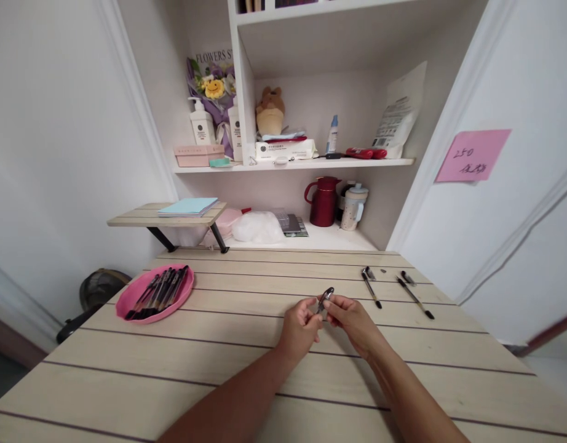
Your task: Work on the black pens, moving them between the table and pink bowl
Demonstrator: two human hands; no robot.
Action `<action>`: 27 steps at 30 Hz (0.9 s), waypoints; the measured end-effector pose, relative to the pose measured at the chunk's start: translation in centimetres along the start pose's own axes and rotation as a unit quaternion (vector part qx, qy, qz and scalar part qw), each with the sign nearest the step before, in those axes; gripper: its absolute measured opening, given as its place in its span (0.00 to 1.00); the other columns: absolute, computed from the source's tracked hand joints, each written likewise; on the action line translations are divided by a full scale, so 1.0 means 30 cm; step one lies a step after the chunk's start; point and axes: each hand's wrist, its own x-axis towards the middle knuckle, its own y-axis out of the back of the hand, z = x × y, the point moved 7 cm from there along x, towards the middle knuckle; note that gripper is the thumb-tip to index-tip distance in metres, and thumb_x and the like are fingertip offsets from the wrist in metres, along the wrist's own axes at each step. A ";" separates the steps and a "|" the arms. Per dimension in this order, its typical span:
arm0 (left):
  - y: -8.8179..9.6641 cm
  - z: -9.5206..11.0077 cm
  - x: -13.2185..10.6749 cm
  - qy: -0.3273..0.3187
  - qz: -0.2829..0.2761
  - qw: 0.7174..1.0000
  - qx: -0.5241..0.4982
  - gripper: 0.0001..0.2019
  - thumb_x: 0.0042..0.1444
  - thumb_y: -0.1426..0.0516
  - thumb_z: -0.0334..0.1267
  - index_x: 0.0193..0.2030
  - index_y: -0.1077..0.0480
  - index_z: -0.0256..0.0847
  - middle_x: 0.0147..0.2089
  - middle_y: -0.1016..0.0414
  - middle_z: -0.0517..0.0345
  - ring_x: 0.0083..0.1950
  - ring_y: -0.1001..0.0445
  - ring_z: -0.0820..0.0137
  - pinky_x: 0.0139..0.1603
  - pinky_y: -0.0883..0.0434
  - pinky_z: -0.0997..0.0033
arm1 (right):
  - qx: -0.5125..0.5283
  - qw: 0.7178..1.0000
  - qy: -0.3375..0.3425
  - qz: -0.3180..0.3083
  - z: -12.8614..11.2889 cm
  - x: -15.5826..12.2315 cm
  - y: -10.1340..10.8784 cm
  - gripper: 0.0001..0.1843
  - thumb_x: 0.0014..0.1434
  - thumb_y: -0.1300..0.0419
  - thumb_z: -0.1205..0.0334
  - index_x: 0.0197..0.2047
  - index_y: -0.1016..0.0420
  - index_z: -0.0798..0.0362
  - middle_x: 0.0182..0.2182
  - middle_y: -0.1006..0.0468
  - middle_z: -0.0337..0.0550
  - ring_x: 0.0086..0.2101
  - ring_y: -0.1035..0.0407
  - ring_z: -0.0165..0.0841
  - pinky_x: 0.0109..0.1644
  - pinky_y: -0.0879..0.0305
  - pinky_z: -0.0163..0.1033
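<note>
In front of me, over the middle of the table, my two hands meet at a clear pen cap (pixel 327 296) with a black clip. My left hand (pixel 302 323) is closed, thumb and fingers pinched at its lower left side. From the right, my right hand (pixel 345 314) pinches the same cap. My fingers hide whether a pen barrel is attached. To the right lie two uncapped black pens, a nearer one (pixel 372 289) and a farther one (pixel 417 299). Beside their upper ends rest two loose caps, one on the left (pixel 369 273) and one on the right (pixel 408 278).
A pink tray (pixel 122 304) holding several dark pens stands at the left. Behind it is a small raised stand (pixel 136 215) with blue paper (pixel 187 206). A small grey bit (pixel 384 271) lies between the loose caps. A red jug (pixel 323 203) occupies the back shelf.
</note>
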 end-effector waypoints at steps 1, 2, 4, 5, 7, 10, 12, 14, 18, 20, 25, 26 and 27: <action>0.001 0.002 0.001 -0.001 0.002 1.000 -0.002 0.22 0.47 0.45 0.38 0.51 0.36 0.37 0.22 0.34 0.65 0.16 0.41 0.81 0.17 0.40 0.79 | -0.007 1.000 0.003 -0.004 0.000 0.000 -0.002 0.17 0.42 0.36 0.50 0.26 0.28 0.57 0.15 0.35 0.34 0.18 0.46 0.24 0.23 0.51 0.32; 0.003 0.003 0.001 -0.003 0.005 1.000 -0.002 0.23 0.47 0.45 0.37 0.52 0.37 0.37 0.22 0.34 0.65 0.16 0.41 0.81 0.17 0.39 0.79 | -0.013 1.000 0.005 -0.007 0.002 0.001 -0.004 0.16 0.42 0.37 0.50 0.25 0.28 0.56 0.14 0.35 0.34 0.18 0.47 0.24 0.23 0.51 0.32; 0.006 0.005 0.001 -0.005 0.008 1.000 0.000 0.24 0.47 0.45 0.37 0.53 0.38 0.37 0.22 0.34 0.65 0.16 0.40 0.80 0.18 0.39 0.79 | -0.023 1.000 0.004 -0.009 0.011 0.003 -0.007 0.16 0.42 0.37 0.49 0.22 0.30 0.55 0.13 0.36 0.33 0.17 0.48 0.24 0.22 0.52 0.32; 0.008 0.004 0.000 -0.004 0.009 1.000 0.002 0.25 0.46 0.45 0.37 0.54 0.38 0.37 0.22 0.34 0.65 0.17 0.40 0.80 0.18 0.39 0.78 | -0.026 1.000 0.003 -0.010 0.017 0.005 -0.008 0.16 0.43 0.38 0.49 0.21 0.31 0.55 0.13 0.36 0.33 0.17 0.48 0.24 0.22 0.52 0.32; 0.012 0.004 -0.003 -0.004 0.013 1.000 0.009 0.26 0.46 0.45 0.36 0.55 0.38 0.37 0.22 0.34 0.65 0.17 0.40 0.80 0.18 0.39 0.78 | -0.030 0.999 0.006 -0.011 0.027 0.009 -0.011 0.17 0.43 0.38 0.49 0.20 0.32 0.54 0.13 0.36 0.33 0.17 0.48 0.24 0.22 0.53 0.32; 0.018 0.006 -0.007 -0.010 0.019 1.000 0.021 0.26 0.47 0.45 0.36 0.55 0.38 0.38 0.22 0.34 0.64 0.18 0.40 0.80 0.19 0.39 0.78 | -0.030 0.999 0.017 -0.009 0.032 0.012 -0.016 0.17 0.43 0.38 0.49 0.18 0.34 0.54 0.12 0.36 0.32 0.17 0.48 0.23 0.22 0.53 0.32; 0.020 0.008 -0.007 -0.013 0.022 0.999 0.027 0.25 0.47 0.45 0.36 0.55 0.37 0.38 0.22 0.34 0.64 0.18 0.39 0.79 0.19 0.39 0.78 | -0.028 0.999 0.017 -0.003 0.030 0.011 -0.018 0.17 0.43 0.38 0.50 0.18 0.35 0.54 0.12 0.37 0.32 0.16 0.48 0.23 0.22 0.53 0.32; 0.021 0.010 -0.006 -0.015 0.024 0.999 0.026 0.24 0.47 0.45 0.36 0.54 0.37 0.38 0.22 0.34 0.64 0.18 0.39 0.79 0.19 0.39 0.78 | -0.023 1.000 0.011 -0.006 0.025 0.007 -0.023 0.17 0.43 0.38 0.49 0.18 0.34 0.54 0.12 0.36 0.32 0.16 0.48 0.23 0.22 0.52 0.32; 0.022 0.019 0.005 -0.004 0.030 0.999 -0.016 0.19 0.47 0.45 0.39 0.47 0.34 0.36 0.22 0.32 0.63 0.16 0.38 0.80 0.17 0.40 0.80 | -0.007 1.000 -0.003 -0.013 0.026 0.001 -0.027 0.19 0.44 0.40 0.45 0.27 0.29 0.54 0.19 0.30 0.37 0.18 0.42 0.25 0.22 0.49 0.32; 0.037 0.021 0.013 0.022 0.053 0.997 -0.050 0.17 0.47 0.45 0.41 0.43 0.34 0.35 0.23 0.31 0.62 0.16 0.38 0.80 0.15 0.43 0.81 | -0.019 1.000 0.000 0.011 0.041 0.006 -0.013 0.20 0.45 0.42 0.43 0.29 0.29 0.53 0.22 0.29 0.38 0.17 0.43 0.25 0.20 0.51 0.32; 0.129 0.067 0.036 0.042 0.121 0.985 -0.116 0.15 0.48 0.46 0.44 0.39 0.36 0.35 0.22 0.31 0.61 0.15 0.37 0.80 0.15 0.43 0.82 | -0.154 0.988 0.019 0.020 0.106 0.029 0.001 0.20 0.47 0.45 0.43 0.20 0.33 0.53 0.12 0.38 0.33 0.14 0.48 0.25 0.19 0.53 0.33; 0.159 0.085 0.041 0.036 0.128 0.984 -0.115 0.15 0.48 0.46 0.44 0.39 0.36 0.35 0.23 0.31 0.61 0.15 0.36 0.80 0.16 0.43 0.82 | -0.184 0.982 0.027 0.016 0.114 0.032 0.001 0.20 0.47 0.46 0.44 0.19 0.33 0.53 0.11 0.39 0.33 0.15 0.48 0.26 0.20 0.53 0.33; 0.197 0.105 0.045 0.031 0.138 0.985 -0.101 0.14 0.49 0.47 0.44 0.39 0.36 0.36 0.23 0.31 0.60 0.16 0.36 0.80 0.16 0.42 0.81 | -0.211 0.977 0.038 0.016 0.117 0.033 0.003 0.20 0.47 0.46 0.44 0.18 0.33 0.52 0.10 0.39 0.33 0.15 0.48 0.26 0.20 0.52 0.33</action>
